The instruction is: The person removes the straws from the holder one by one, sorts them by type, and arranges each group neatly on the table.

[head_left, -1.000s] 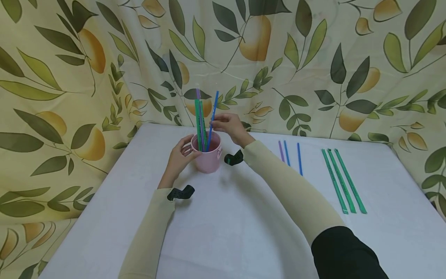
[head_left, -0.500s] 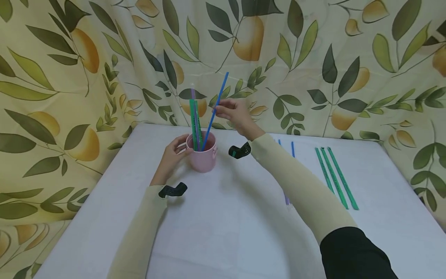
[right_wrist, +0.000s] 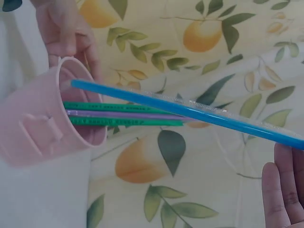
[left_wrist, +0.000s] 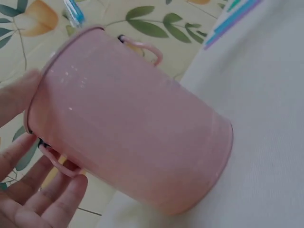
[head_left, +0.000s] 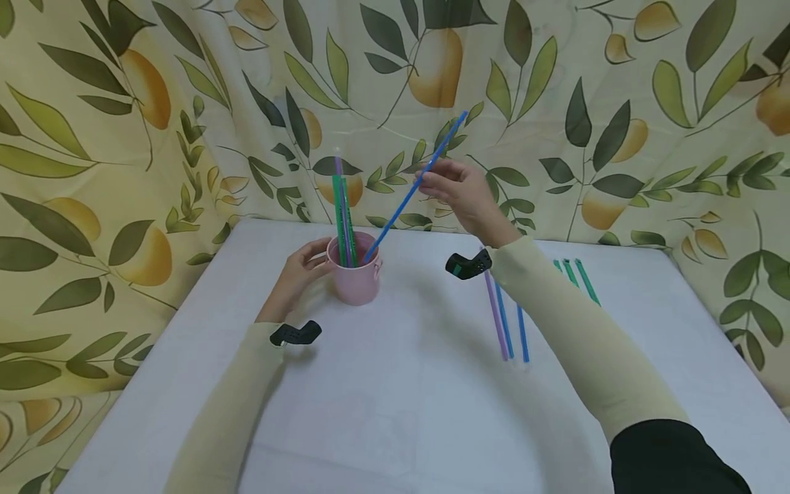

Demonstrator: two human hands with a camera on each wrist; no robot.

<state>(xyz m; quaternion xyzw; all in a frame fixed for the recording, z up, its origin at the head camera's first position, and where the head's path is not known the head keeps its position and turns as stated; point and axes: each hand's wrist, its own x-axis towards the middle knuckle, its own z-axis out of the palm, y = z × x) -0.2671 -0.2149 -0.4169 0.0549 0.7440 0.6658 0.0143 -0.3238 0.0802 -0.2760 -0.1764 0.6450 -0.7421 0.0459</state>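
Note:
A small pink bucket point(head_left: 356, 285) with side handles stands upright on the white table. My left hand point(head_left: 302, 271) grips it near the rim, thumb and fingers on either side of a handle point(left_wrist: 59, 164) in the left wrist view. Inside the bucket stand green wrapped straws point(right_wrist: 128, 121) and a purple straw point(right_wrist: 118, 114). My right hand point(head_left: 465, 195) pinches a blue straw point(head_left: 416, 184) in a clear wrapper, above and to the right of the bucket. That straw slants, its lower end right at the bucket's mouth in the right wrist view.
On the table to the right lie a purple straw point(head_left: 495, 315) and two blue straws point(head_left: 523, 334). Farther right are green wrapped straws point(head_left: 586, 281), partly hidden by the right sleeve point(head_left: 574, 336). A leaf-and-fruit patterned cloth point(head_left: 247, 103) hangs behind the table.
The right hand has moved up and to the right with the blue straw, drawing most of it out of the bucket and tilting it more. The left hand still holds the bucket.

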